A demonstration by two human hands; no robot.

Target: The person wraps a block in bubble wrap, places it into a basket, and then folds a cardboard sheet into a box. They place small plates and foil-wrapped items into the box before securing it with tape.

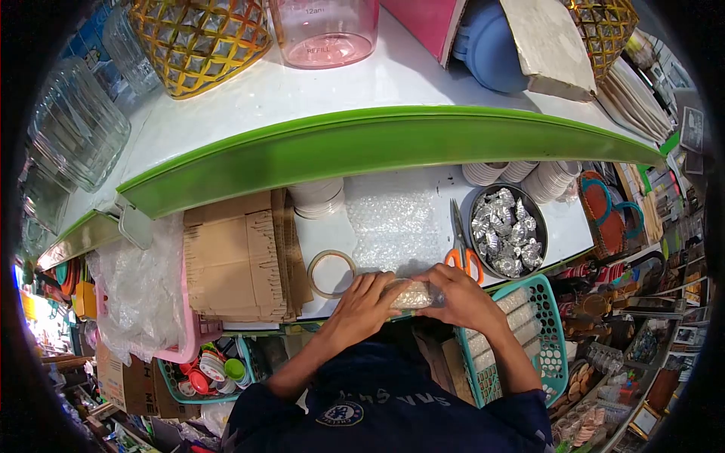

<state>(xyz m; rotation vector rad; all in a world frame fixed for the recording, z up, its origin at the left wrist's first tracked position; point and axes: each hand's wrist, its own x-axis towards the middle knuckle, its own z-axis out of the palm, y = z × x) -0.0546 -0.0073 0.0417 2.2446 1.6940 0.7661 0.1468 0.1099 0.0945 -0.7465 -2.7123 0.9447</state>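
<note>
A small roll wrapped in bubble wrap (413, 295) lies between my two hands at the front edge of the white shelf. My left hand (363, 308) has its fingers on the left end of the roll, and my right hand (458, 296) grips the right end. Just beyond them a flat sheet of bubble wrap (393, 230) is spread on the shelf. A roll of tape (331, 273) lies left of it. Scissors with orange handles (463, 258) rest to the right, beside a dark round bowl (539, 260) of silver foil-like pieces.
Stacked cardboard (232, 264) and a pink basket (189, 325) stand left. Below are a teal basket of colourful lids (247, 361) and a green basket of wrapped rolls (555, 340). A green-edged upper shelf (393, 143) holds glassware. White stacked dishes (317, 198) sit under it.
</note>
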